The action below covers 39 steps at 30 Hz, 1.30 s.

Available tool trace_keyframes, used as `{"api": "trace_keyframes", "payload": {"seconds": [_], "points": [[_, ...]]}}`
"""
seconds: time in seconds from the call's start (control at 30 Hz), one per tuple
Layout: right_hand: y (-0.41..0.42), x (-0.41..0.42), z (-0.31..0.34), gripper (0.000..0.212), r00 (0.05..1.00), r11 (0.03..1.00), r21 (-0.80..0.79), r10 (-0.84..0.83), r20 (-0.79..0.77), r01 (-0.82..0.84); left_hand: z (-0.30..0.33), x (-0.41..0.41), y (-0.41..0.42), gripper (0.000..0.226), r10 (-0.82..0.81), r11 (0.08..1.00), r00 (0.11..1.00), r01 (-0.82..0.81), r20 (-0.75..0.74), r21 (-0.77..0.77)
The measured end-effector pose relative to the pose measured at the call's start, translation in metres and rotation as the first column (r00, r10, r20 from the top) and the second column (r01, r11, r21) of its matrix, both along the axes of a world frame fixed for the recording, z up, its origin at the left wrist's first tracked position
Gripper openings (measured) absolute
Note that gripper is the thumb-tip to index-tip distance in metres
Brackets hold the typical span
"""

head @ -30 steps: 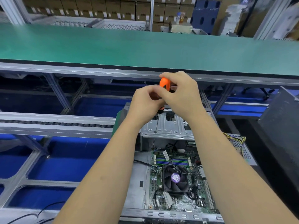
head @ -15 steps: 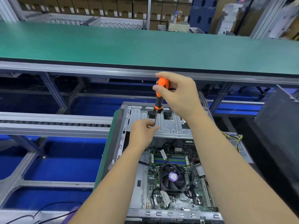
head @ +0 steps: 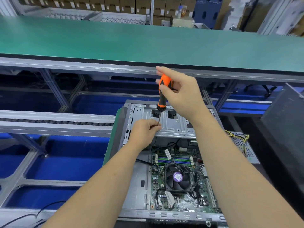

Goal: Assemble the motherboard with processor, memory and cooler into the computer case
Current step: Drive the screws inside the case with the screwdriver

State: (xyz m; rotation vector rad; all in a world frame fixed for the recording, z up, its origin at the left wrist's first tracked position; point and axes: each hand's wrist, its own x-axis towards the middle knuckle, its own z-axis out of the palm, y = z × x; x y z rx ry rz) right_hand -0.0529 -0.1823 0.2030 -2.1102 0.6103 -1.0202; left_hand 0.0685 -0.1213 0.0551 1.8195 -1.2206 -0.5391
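Observation:
An open computer case [head: 136,183] lies flat in front of me. Inside it sits the green motherboard [head: 181,203] with a black cooler fan [head: 178,178] and blue and green memory slots [head: 179,159]. My right hand [head: 182,94] grips the orange and black handle of a screwdriver [head: 162,94] held upright over the case's silver drive bracket [head: 174,125]. At the screwdriver's tip my left hand [head: 144,130] pinches the thin shaft. What lies under the tip is hidden by my fingers.
A green conveyor belt [head: 148,45] runs across behind the case. Silver frame rails [head: 56,124] and blue trays [head: 65,160] lie to the left. A dark case panel [head: 286,129] stands at the right, beside a perforated grey unit with yellow wires [head: 241,142]. Stacked cartons [head: 115,4] fill the background.
My left hand has dropped from the screwdriver handle down to the shaft near the tip. My right hand stays on the handle, and the screwdriver now stands upright over the bracket.

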Motion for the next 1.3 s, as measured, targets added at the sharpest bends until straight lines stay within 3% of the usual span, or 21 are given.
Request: {"api": "trace_keyframes", "payload": {"seconds": [0.1, 0.23, 0.37, 0.53, 0.7, 0.9, 1.07, 1.2, 1.3], "points": [[-0.0030, 0.0008, -0.0008, 0.037, 0.995, 0.993, -0.067, -0.095, -0.005, 0.095, -0.0007, -0.0012, -0.0007, 0.017, -0.013, 1.000, 0.999, 0.013, 0.040, 0.012], [-0.0043, -0.0015, 0.0016, 0.046, 0.999, 1.000, -0.016, -0.011, -0.042, 0.011, -0.0003, -0.0005, -0.0026, 0.015, -0.018, 1.000, 0.999, 0.017, 0.044, 0.025], [-0.0050, -0.0014, 0.0032, 0.044, 0.993, 0.989, -0.099, -0.110, -0.047, 0.105, 0.0011, 0.0013, -0.0026, 0.014, -0.048, 0.999, 0.994, 0.045, 0.101, 0.027], [-0.0016, -0.0046, 0.0031, 0.042, 0.999, 1.000, -0.011, -0.017, -0.030, 0.016, 0.0013, 0.0021, -0.0011, 0.014, -0.033, 0.999, 0.993, 0.032, 0.110, 0.011], [0.0004, -0.0022, 0.0021, 0.042, 0.996, 0.992, -0.107, -0.066, -0.055, 0.060, 0.0012, 0.0004, -0.0004, 0.007, 0.015, 1.000, 0.999, -0.015, 0.029, -0.007], [-0.0030, -0.0027, -0.0020, 0.050, 0.997, 0.998, -0.053, -0.021, -0.068, 0.017, 0.0033, 0.0001, 0.0003, 0.017, -0.012, 0.999, 1.000, 0.012, 0.021, 0.030], [-0.0059, 0.0002, 0.0008, 0.042, 0.991, 0.984, -0.140, -0.117, -0.066, 0.107, 0.0020, -0.0011, -0.0003, 0.014, 0.031, 0.999, 0.999, -0.032, -0.038, -0.003], [-0.0027, -0.0016, 0.0010, 0.035, 0.998, 0.994, -0.104, -0.046, -0.036, 0.042, 0.0047, -0.0003, -0.0038, 0.006, 0.057, 0.998, 0.995, -0.057, -0.086, -0.005], [-0.0031, 0.0012, 0.0006, 0.027, 0.995, 0.988, -0.136, -0.079, -0.062, 0.070, 0.0036, 0.0009, -0.0041, 0.015, 0.041, 0.999, 0.996, -0.040, -0.083, 0.014]]}}
